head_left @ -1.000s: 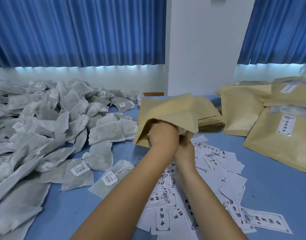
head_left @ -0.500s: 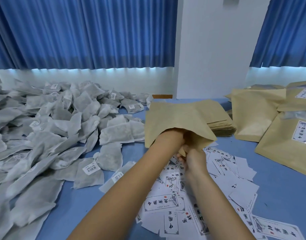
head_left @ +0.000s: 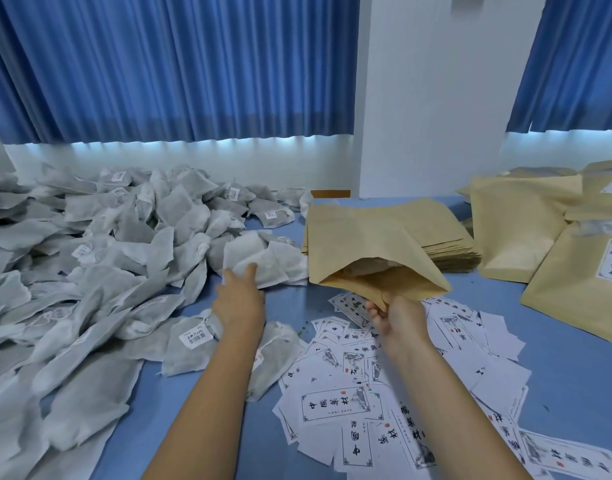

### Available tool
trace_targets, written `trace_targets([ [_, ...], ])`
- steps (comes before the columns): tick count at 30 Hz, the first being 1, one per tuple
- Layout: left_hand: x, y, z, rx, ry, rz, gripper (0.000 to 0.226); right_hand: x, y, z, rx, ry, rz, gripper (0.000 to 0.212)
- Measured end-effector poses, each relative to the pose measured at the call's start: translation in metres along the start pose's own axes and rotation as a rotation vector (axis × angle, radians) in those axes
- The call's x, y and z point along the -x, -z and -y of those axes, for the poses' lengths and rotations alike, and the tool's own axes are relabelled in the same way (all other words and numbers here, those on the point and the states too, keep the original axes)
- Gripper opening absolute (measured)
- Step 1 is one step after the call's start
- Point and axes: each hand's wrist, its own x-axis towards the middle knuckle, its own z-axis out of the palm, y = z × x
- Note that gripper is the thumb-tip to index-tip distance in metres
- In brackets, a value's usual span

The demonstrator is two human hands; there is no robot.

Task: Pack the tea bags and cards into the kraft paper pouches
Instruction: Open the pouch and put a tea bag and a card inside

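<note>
My right hand pinches the lower lip of a kraft paper pouch, held up with its mouth open toward me; something pale shows inside. My left hand reaches left of the pouch, fingers spread on a white tea bag at the edge of the big heap of tea bags. Printed white cards lie scattered on the blue table beneath my forearms.
A stack of flat kraft pouches lies behind the held one. Filled, labelled pouches are piled at the right. Blue curtains and a white wall stand behind the table.
My left hand came out of the pouch and moved left onto a tea bag in the heap. My right hand kept its pinch on the pouch mouth, which now gapes open.
</note>
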Motion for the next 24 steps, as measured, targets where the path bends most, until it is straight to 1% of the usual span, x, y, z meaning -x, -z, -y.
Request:
trace_targets([
  [1, -0.001, 0.000, -0.001, 0.044, -0.013, -0.033, 0.045, 0.000, 0.000, 0.000, -0.009, -0.003, 0.009, 0.022],
  [3, 0.000, 0.001, 0.000, 0.145, -0.046, -0.096, 0.039, 0.001, 0.001, 0.002, -0.016, -0.009, 0.025, 0.018],
  [4, 0.002, 0.005, 0.000, 0.235, -0.067, -0.142, 0.038, 0.001, 0.002, 0.002, -0.031, -0.015, 0.028, 0.016],
  [6, 0.008, 0.020, -0.003, 0.529, -0.161, -0.296, 0.037, 0.001, 0.004, 0.002, -0.056, -0.027, 0.036, 0.012],
  [8, 0.018, 0.044, -0.008, 0.812, -0.414, -0.542, 0.038, 0.002, 0.004, 0.003, -0.081, -0.033, 0.051, 0.014],
  [10, 0.038, 0.061, -0.020, 0.982, -0.663, -0.757, 0.035, -0.001, 0.004, 0.005, -0.087, -0.015, 0.043, 0.015],
  [11, 0.053, 0.065, -0.028, 1.047, -0.747, -0.797, 0.032, -0.003, 0.003, 0.004, -0.067, 0.000, 0.041, 0.017],
  [12, 0.068, 0.066, -0.038, 1.086, -0.817, -0.777, 0.030, -0.007, 0.008, 0.004, -0.035, 0.025, 0.026, 0.021],
  [13, 0.082, 0.065, -0.049, 1.066, -0.907, -0.700, 0.031, -0.006, 0.005, 0.001, -0.010, 0.020, 0.064, 0.025],
  [14, 0.094, 0.061, -0.059, 0.966, -1.001, -0.611, 0.033, 0.001, 0.002, -0.001, 0.159, 0.131, 0.144, 0.028],
  [15, 0.102, 0.057, -0.069, 0.794, -1.064, -0.543, 0.033, 0.009, 0.003, 0.003, 0.219, 0.296, 0.221, 0.029],
  [16, 0.106, 0.054, -0.079, 0.614, -1.066, -0.495, 0.033, 0.014, 0.002, 0.002, -0.092, 0.260, 0.383, 0.028],
  [17, 0.107, 0.051, -0.087, 0.469, -1.003, -0.447, 0.031, 0.017, -0.001, 0.002, -0.178, 0.113, 0.331, 0.024],
  [18, 0.106, 0.050, -0.095, 0.366, -0.906, -0.396, 0.029, 0.007, 0.003, -0.005, 0.110, 0.339, 0.129, 0.021],
  [19, 0.105, 0.053, -0.100, 0.241, -0.810, -0.347, 0.026, 0.009, 0.001, -0.013, 0.428, 0.412, 0.102, 0.022],
  [20, 0.104, 0.053, -0.106, 0.106, -0.715, -0.327, 0.022, 0.002, 0.002, -0.013, 0.389, 0.366, 0.066, 0.025],
  [21, 0.104, 0.054, -0.111, 0.001, -0.641, -0.262, 0.017, -0.001, 0.002, -0.010, 0.250, 0.306, 0.057, 0.029],
  [22, 0.103, 0.054, -0.117, -0.057, -0.575, -0.187, 0.014, -0.005, 0.003, -0.009, 0.230, 0.308, 0.055, 0.032],
  [23, 0.099, 0.054, -0.124, -0.059, -0.523, -0.141, 0.015, -0.006, -0.002, -0.011, 0.219, 0.284, 0.051, 0.032],
  [24, 0.090, 0.051, -0.131, -0.021, -0.494, -0.128, 0.018, -0.006, -0.002, -0.012, 0.240, 0.274, 0.029, 0.030],
])
